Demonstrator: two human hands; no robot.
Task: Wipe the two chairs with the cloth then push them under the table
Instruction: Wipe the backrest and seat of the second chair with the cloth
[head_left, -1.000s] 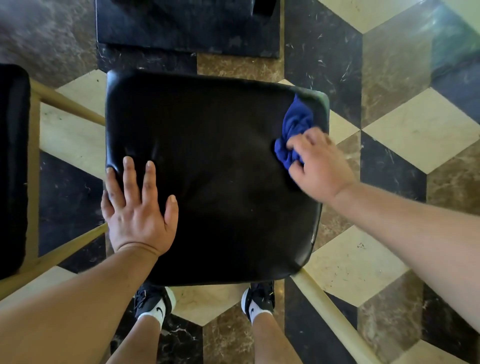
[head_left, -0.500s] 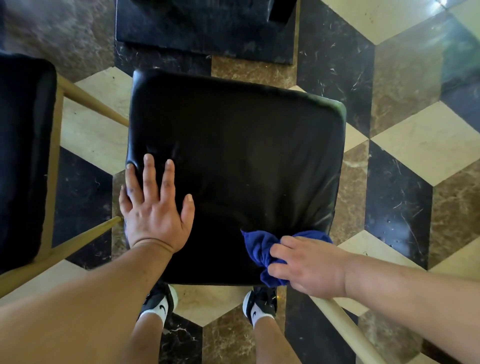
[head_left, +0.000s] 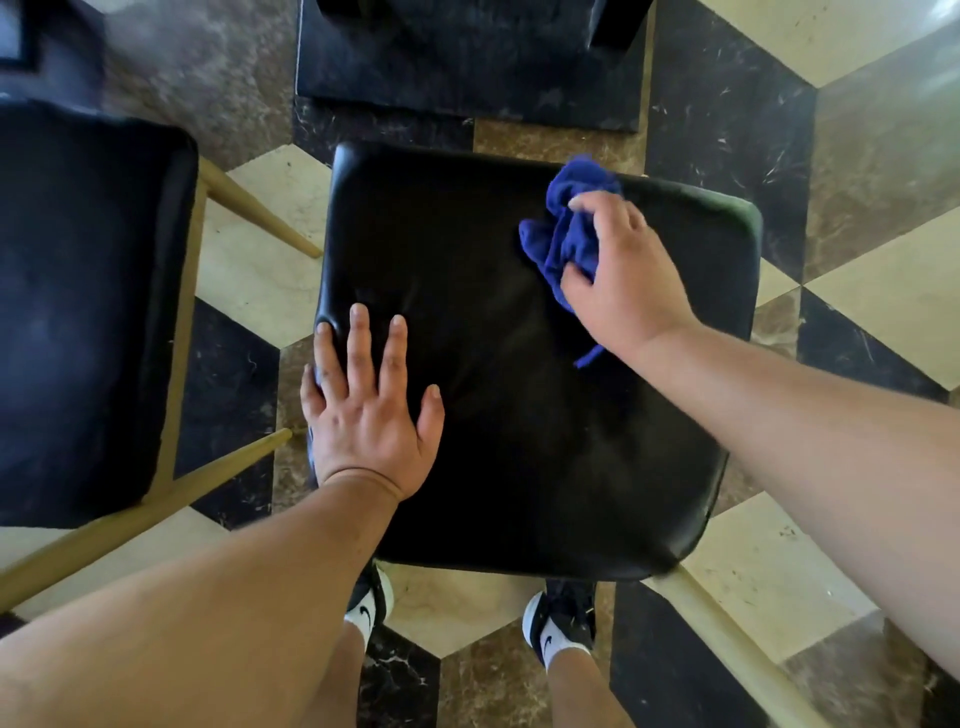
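A chair with a black padded seat (head_left: 519, 415) and pale wooden legs stands directly below me. My right hand (head_left: 623, 275) grips a crumpled blue cloth (head_left: 566, 228) and presses it on the seat's far right part. My left hand (head_left: 369, 410) lies flat with fingers spread on the seat's left edge, holding nothing. A second chair with a black seat (head_left: 88, 312) stands to the left, cut off by the frame.
The table's dark base (head_left: 467, 67) sits on the floor just beyond the chair. The floor is patterned marble in cream, brown and black. My feet (head_left: 558, 623) in dark shoes stand under the seat's near edge. A wooden chair leg (head_left: 727, 644) slants out at the lower right.
My right hand swept the cloth from the seat's far right down to its near edge, then back up to the far right. The left hand stayed flat on the seat.
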